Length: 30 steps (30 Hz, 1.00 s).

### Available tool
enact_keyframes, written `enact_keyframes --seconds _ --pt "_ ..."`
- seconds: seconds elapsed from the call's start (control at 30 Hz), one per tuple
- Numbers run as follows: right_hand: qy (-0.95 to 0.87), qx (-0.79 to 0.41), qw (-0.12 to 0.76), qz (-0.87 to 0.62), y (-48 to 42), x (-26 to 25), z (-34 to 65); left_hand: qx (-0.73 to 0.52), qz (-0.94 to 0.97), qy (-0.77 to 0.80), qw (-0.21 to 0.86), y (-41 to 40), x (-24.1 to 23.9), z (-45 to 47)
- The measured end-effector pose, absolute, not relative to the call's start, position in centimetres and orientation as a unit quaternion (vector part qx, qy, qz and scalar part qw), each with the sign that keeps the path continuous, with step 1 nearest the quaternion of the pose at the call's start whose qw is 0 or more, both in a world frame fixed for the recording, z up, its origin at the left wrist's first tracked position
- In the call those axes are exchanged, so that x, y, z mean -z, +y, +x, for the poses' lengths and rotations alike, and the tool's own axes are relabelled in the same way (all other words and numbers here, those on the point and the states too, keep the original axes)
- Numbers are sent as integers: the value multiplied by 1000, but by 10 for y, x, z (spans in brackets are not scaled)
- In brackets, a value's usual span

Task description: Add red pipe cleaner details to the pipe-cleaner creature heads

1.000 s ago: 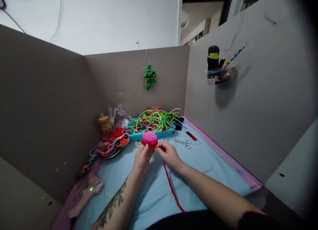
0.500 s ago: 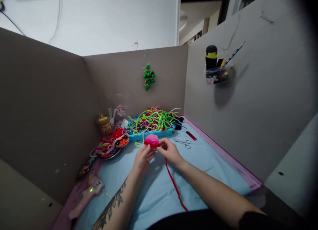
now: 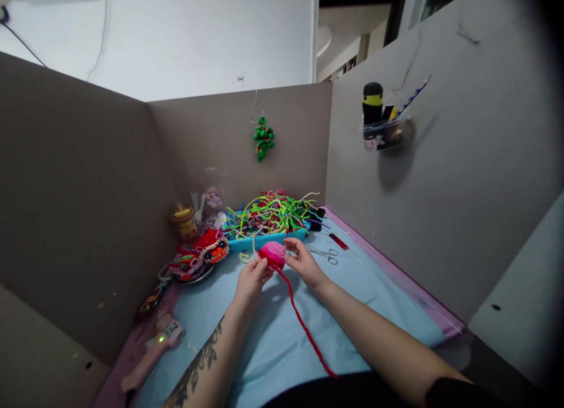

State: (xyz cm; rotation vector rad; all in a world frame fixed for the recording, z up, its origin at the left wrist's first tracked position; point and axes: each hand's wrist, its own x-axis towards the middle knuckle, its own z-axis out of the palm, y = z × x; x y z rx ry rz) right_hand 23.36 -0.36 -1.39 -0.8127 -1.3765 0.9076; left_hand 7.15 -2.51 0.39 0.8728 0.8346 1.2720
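A rounded pink and red fuzzy piece (image 3: 274,252), seemingly made of pipe cleaners, is held up over the table. My left hand (image 3: 253,280) pinches its lower left edge between thumb and fingers. At the right edge my right hand (image 3: 304,264) curls around the piece, thumb low and fingertips above. A long red pipe cleaner (image 3: 304,326) runs from the bottom of the piece down to my dark clothing. Just behind stands a blue tray (image 3: 268,239) heaped with colourful pipe cleaners (image 3: 282,211).
Scissors (image 3: 328,255) and a small red strip (image 3: 339,241) lie to the right. On the left are a plate (image 3: 200,277) of colourful fuzzy pieces, a jar (image 3: 185,223) and a pink glue gun (image 3: 154,352) with a green light. Grey panels (image 3: 247,138) enclose the blue-covered table (image 3: 352,343).
The piece has shifted slightly right and turned, showing more red below. My right hand has moved off the red pipe cleaner, which now trails from the bottom, to the piece's right edge.
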Motion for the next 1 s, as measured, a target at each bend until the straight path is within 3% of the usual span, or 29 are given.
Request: enact_keyframes --seconds 0.17,1.0 --pt "-605 -487 567 -273 -9 12 231 -544 417 367 629 -27 -5 73" --pt "-605 -450 585 -299 -8 19 226 -551 510 369 548 -29 -1 77"
